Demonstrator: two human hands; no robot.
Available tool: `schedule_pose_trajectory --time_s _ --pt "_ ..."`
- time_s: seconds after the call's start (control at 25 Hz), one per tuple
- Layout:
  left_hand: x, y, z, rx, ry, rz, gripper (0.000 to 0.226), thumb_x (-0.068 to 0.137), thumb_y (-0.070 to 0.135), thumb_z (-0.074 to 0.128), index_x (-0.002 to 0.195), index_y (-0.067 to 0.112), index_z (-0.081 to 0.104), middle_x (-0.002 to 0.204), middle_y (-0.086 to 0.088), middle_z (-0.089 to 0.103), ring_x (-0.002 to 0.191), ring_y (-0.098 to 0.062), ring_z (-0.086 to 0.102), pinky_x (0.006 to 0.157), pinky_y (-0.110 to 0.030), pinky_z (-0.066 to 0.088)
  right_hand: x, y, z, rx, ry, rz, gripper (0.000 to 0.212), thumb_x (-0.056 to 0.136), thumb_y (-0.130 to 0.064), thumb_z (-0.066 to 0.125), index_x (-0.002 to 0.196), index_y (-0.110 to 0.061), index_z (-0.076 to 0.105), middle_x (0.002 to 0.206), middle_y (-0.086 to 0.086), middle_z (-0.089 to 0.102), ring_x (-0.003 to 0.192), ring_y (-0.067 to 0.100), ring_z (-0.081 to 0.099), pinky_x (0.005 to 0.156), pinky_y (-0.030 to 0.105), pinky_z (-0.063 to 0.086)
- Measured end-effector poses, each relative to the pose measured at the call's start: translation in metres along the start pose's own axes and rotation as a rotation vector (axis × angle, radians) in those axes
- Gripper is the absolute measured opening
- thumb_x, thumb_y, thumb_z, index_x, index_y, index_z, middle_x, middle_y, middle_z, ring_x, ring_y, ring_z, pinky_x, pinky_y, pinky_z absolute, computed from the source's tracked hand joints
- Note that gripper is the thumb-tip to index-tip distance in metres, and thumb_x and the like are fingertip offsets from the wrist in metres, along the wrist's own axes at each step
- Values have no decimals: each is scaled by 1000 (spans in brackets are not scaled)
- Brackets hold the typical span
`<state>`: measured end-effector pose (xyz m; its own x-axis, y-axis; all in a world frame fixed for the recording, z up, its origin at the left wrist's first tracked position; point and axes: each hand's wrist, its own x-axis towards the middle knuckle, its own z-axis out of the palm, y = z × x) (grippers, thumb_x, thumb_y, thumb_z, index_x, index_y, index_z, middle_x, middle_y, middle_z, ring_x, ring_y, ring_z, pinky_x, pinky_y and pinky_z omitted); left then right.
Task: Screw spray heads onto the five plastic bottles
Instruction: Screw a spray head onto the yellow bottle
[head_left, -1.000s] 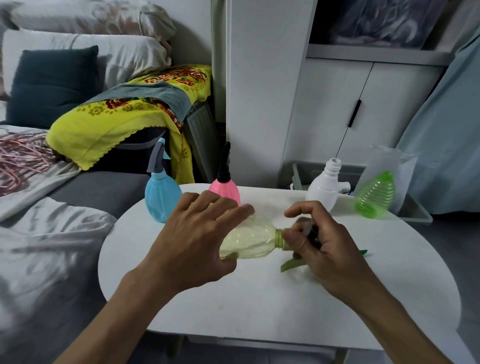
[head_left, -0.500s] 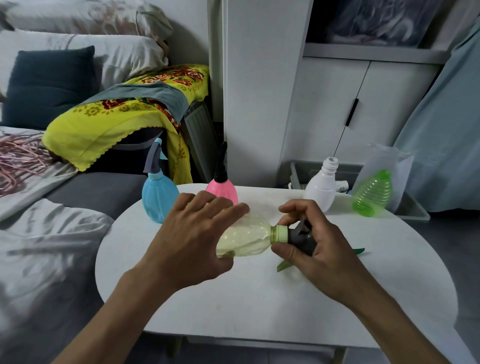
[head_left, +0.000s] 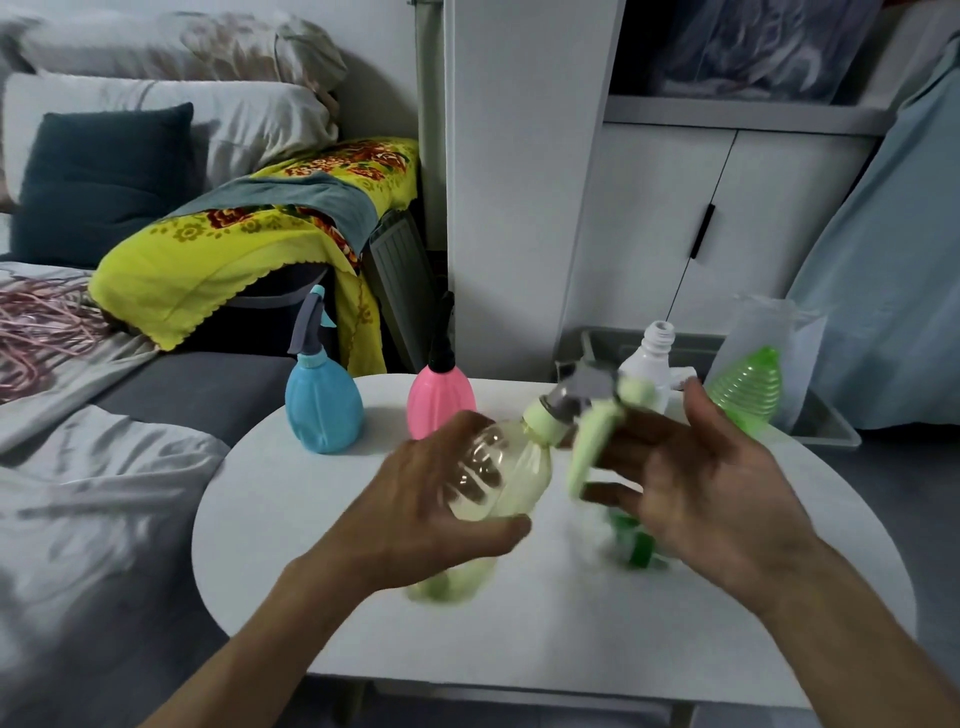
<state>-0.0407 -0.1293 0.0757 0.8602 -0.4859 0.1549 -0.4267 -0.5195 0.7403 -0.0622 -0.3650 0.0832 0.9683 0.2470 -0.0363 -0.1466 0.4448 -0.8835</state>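
My left hand (head_left: 415, 519) grips a pale yellow clear bottle (head_left: 498, 478), tilted neck-up to the right above the white table (head_left: 363, 613). A grey and light green spray head (head_left: 582, 410) sits on its neck. Just right of that head my right hand (head_left: 696, 478) is off it, fingers spread. A green spray head (head_left: 636, 545) lies on the table under that hand, blurred. A blue bottle (head_left: 323, 410) and a pink bottle (head_left: 440, 400) stand at the back with heads on. A white bottle (head_left: 649, 369) with a bare neck and a green ribbed bottle (head_left: 745, 389) stand at the back right.
A bed with grey sheets borders the table's left side. A grey bin (head_left: 826, 426) and a clear plastic bag (head_left: 769, 332) sit behind the table's right end. White cupboards (head_left: 675, 234) stand behind.
The yellow bottle has swung from lying sideways to tilted neck-up. My right hand let go of the spray head and opened.
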Motion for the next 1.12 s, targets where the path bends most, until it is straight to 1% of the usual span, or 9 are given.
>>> schedule_pose_trajectory --time_s 0.12,0.2,0.28,0.48,0.6,0.68,0.76,0.92,1.12 --pt "3 8 10 -633 -398 -67 41 73 33 72 113 31 63 97 -3 73 87 -20 70 74 -31 56 1 15 6 255 -142 -51 58 87 -28 69 132 5 56 137 31 54 130 42 50 105 53 43" --pt "3 10 16 -863 -562 -81 52 76 24 66 120 -2 55 101 -25 65 94 -40 62 84 -43 53 1 26 12 323 -187 -88 61 79 -24 81 129 4 59 134 32 56 127 41 54 108 54 38" --pt "4 7 19 -971 -619 -114 59 76 21 63 120 -15 47 106 -28 61 98 -46 55 92 -51 46 1 26 14 264 -183 -158 49 76 -27 83 116 -3 70 122 25 68 121 36 61 106 52 42" --pt "7 14 25 -768 -365 -56 47 75 28 69 111 -1 61 98 -22 70 89 -40 66 86 -56 51 2 17 22 75 25 -285 39 72 -38 83 100 -11 77 95 13 77 93 25 72 83 40 57" --pt "8 20 30 -541 -156 -98 51 69 38 81 114 27 62 103 -4 73 94 -23 69 88 -46 56 6 26 21 -58 288 -310 37 69 -39 80 96 -14 78 98 13 77 95 30 71 94 52 51" --pt "5 24 39 -328 -56 -115 60 60 39 87 112 36 58 100 6 71 92 -10 68 85 -39 57 6 31 23 -70 267 -305 34 65 -36 86 91 -14 78 94 9 77 94 28 69 93 47 50" --pt "7 21 45 -338 -135 -101 54 60 25 86 108 28 62 98 5 72 90 -12 69 84 -44 57 3 26 23 -27 68 -239 23 68 -25 85 83 -11 74 83 8 71 91 29 64 87 38 52" --pt "5 26 33 -599 -668 -132 48 69 8 80 110 27 66 113 -5 70 110 -24 65 95 -39 53 -7 13 18 -110 -200 -162 26 79 -32 78 65 -13 66 78 15 69 101 34 67 92 36 51" --pt "2 32 56 -408 -225 -76 35 60 27 84 89 21 64 74 11 68 67 -7 64 67 -29 57 1 19 26 -234 158 -336 40 74 -28 74 44 -15 50 49 11 50 67 30 60 73 26 53"
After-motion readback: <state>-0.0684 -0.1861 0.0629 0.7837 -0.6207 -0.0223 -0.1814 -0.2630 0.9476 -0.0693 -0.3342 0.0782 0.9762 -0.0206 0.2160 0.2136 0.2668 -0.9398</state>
